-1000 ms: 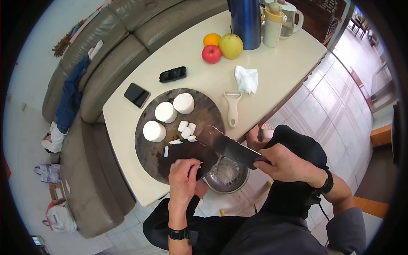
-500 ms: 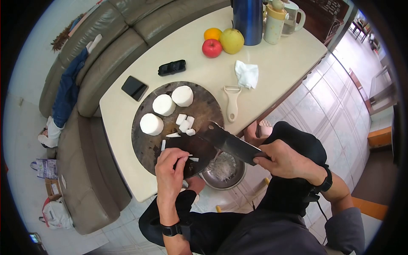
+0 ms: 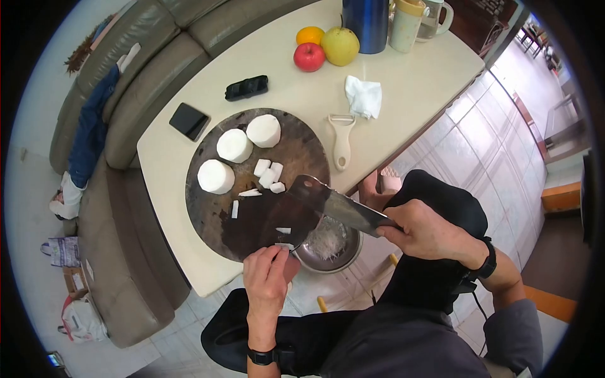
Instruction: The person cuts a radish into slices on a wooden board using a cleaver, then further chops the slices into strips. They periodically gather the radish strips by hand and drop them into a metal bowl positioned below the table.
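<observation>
My right hand [image 3: 423, 230] grips the handle of a cleaver [image 3: 343, 205], its dark blade reaching over the right edge of the round wooden chopping board [image 3: 302, 142]. At the board's near edge, the fingers of my left hand [image 3: 268, 277] are pinched together on a sliver of white radish [image 3: 285, 246]. Another radish strip [image 3: 284, 230] lies just beyond them. Three thick radish rounds [image 3: 216, 176] stand on the far left of the board, with several small chunks [image 3: 269, 173] beside them. Under the board's right edge is a metal bowl [image 3: 353, 255] holding thin white shreds.
A peeler [image 3: 341, 142] and a crumpled white tissue [image 3: 363, 97] lie right of the board. Beyond it are a phone [image 3: 189, 121], a black case [image 3: 246, 88], an apple [image 3: 309, 57], a pear [image 3: 340, 46] and a blue flask [image 3: 365, 25]. A person's legs [image 3: 94, 126] rest on the sofa [image 3: 120, 252].
My left hand has drawn back toward me, to the board's near edge. The cleaver stays in my right hand at nearly the same place. The view has shifted slightly.
</observation>
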{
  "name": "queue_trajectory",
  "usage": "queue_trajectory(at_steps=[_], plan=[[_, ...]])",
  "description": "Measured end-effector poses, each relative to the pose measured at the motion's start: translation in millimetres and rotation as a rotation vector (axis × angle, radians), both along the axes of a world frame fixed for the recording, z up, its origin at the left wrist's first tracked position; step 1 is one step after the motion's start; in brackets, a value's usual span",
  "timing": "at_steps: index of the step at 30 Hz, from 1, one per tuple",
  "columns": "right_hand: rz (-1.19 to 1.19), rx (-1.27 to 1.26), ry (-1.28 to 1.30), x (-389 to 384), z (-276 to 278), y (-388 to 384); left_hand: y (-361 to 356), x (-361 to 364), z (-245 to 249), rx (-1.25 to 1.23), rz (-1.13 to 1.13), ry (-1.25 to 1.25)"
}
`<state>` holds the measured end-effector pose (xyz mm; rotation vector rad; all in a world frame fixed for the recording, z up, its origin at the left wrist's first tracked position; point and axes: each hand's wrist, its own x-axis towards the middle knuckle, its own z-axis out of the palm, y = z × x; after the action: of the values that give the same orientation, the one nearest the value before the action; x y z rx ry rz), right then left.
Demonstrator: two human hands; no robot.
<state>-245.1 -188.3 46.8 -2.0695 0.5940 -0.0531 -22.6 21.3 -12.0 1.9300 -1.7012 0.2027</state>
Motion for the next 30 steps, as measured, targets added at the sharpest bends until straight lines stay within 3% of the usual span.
queue_trajectory(at_steps=[5,7,10,17,30], plan=[[-0.003,-0.001,0.033,2,3,-1,5,-8,-3,0.007,0.054,0.018],[-0.012,0.019,0.03,2,1,-1,4,-8,1,-0.053,0.134,0.196],[-0.018,0.032,0.013,1,-2,-1,-10,-1,7,-0.028,0.173,0.272],[-0.005,-0.004,-0.035,-1,-6,-1,-29,5,14,0.123,0.151,0.257],[0.009,-0.039,0.01,-4,-4,-3,-24,0,8,0.054,0.185,0.293]])
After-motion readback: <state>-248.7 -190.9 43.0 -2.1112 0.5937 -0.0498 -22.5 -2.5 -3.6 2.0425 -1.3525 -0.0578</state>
